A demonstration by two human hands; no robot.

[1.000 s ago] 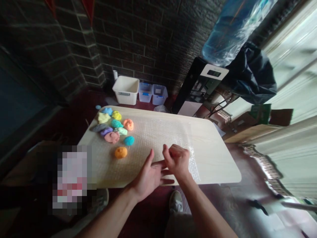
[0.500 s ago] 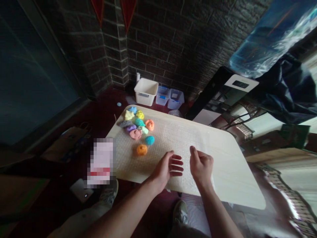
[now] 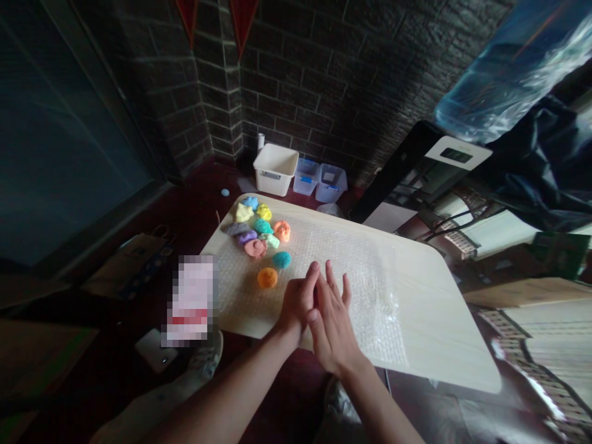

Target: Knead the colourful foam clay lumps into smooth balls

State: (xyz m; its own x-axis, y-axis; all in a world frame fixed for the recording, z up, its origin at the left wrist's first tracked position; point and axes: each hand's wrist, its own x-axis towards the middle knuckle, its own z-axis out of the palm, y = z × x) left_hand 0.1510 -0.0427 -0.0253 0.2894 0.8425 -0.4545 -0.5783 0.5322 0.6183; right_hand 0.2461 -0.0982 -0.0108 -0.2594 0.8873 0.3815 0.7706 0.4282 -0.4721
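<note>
My left hand (image 3: 297, 303) and my right hand (image 3: 333, 327) meet above the near part of a bubble wrap sheet (image 3: 365, 308). My right hand's fingers are stretched out and apart, laid across the left hand. Its thumb points up near the left palm. The left thumb stands up, while the other left fingers are mostly hidden behind the right hand. Whether anything lies between the palms cannot be seen. Nearest to the hands are an orange clay lump (image 3: 267, 277) and a teal clay ball (image 3: 281, 259). Beyond them sits a pink clay lump (image 3: 256, 248).
More clay lumps, among them a yellow lump (image 3: 264, 211) and a coral lump (image 3: 282, 231), cluster at the far left of the pale table (image 3: 444, 320). Behind it stand a white basket (image 3: 276, 179), clear bins (image 3: 330, 185) and a water dispenser (image 3: 457, 152).
My right hand has moved left and opened from a fist, its fingers now against the left hand. The clay lumps stay where they were on the table.
</note>
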